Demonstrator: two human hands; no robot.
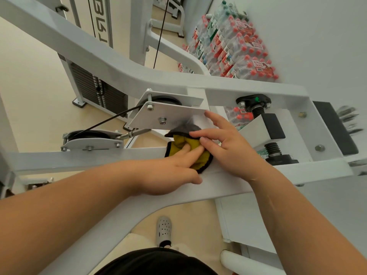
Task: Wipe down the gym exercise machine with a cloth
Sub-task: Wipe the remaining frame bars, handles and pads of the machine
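Cloth (200, 160): yellow face, black edging, grey underside folded up at its far end. It lies bunched on the white beam (79, 159) of the exercise machine, under both hands.

Left hand (168, 171): palm down on the beam, two fingers (188, 153) laid straight and together onto the yellow face, pressing it. Nothing gripped.

Right hand (224, 147): fingers spread apart. One reaches out to the corner of the bracket plate (168, 114), one lies across the grey fold, a third bends down onto the yellow part beside the left fingertips. Thumb hidden, so a pinch cannot be confirmed.

Just beyond the fingertips: the white plate with bolts, a black pulley behind it.
Left of the left hand: a second pulley (89, 135) and a black cable (111, 120).
Further off that side: weight stack (99, 90).
Right of the right hand: black rubber stop (256, 102) on a threaded post.
Far beyond: shrink-wrapped packs of red-capped water bottles (234, 42) against the wall.
Below the forearms: a grey perforated clog (163, 229) on the floor.
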